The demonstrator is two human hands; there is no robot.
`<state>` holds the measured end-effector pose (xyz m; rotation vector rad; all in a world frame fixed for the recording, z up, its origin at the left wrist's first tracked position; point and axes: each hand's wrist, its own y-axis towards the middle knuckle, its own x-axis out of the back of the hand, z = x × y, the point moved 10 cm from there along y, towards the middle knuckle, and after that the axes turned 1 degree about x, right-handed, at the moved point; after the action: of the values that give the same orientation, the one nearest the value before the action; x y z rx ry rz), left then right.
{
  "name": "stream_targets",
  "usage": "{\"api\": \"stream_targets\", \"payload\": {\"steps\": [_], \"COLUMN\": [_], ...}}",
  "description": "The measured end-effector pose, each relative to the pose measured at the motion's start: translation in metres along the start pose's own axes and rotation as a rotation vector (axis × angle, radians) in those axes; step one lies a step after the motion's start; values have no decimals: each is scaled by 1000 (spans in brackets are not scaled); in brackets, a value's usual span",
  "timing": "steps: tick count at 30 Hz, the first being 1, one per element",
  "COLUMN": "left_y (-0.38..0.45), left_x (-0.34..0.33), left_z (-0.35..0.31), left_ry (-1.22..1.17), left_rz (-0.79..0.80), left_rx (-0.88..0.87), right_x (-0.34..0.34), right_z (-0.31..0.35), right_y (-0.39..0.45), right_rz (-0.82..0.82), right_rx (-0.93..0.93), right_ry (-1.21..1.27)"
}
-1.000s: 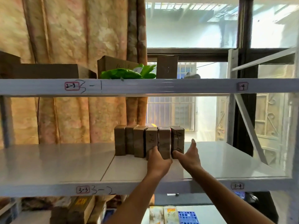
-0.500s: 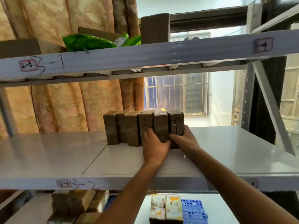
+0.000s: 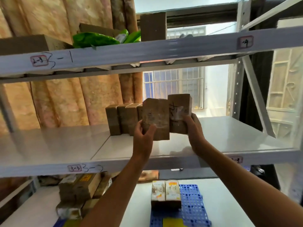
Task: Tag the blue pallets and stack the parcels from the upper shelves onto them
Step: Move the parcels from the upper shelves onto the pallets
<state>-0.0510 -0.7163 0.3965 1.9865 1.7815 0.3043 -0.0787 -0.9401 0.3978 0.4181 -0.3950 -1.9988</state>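
Two brown parcels are lifted off the middle shelf [image 3: 221, 135], one in each grip: the left hand [image 3: 144, 133] curls its fingers round the lower left edge of the nearer parcel [image 3: 155, 118], and the right hand [image 3: 191, 126] clasps the lower right side of the marked parcel [image 3: 179, 110] beside it, the two parcels touching edge to edge. Four more brown parcels [image 3: 122, 119] stand upright in a tight row on the shelf just behind and to the left. Below, a blue pallet [image 3: 193, 205] lies on the white bench [image 3: 226, 202] with two printed cartons [image 3: 165, 192] standing side by side on its left part. The grey metal shelf has broad bare surface left and right of the row, and its front rail bears the handwritten label 3-2 [image 3: 94, 168]. The top shelf [image 3: 147, 53], labelled 3-1, carries cardboard boxes and a green bag [image 3: 95, 40]. Behind hang patterned curtains [image 3: 57, 102] and a barred window [image 3: 173, 84].
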Motion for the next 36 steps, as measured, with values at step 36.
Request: {"api": "stream_targets", "payload": {"steps": [36], "left_y": [-319], "left_x": [155], "left_z": [238], "left_ry": [131], "left_rz": [85], "left_rx": [910], "right_x": [14], "right_z": [-229], "right_y": [-374], "right_rz": [-49], "right_rx": [-742], "right_ry": [52]}}
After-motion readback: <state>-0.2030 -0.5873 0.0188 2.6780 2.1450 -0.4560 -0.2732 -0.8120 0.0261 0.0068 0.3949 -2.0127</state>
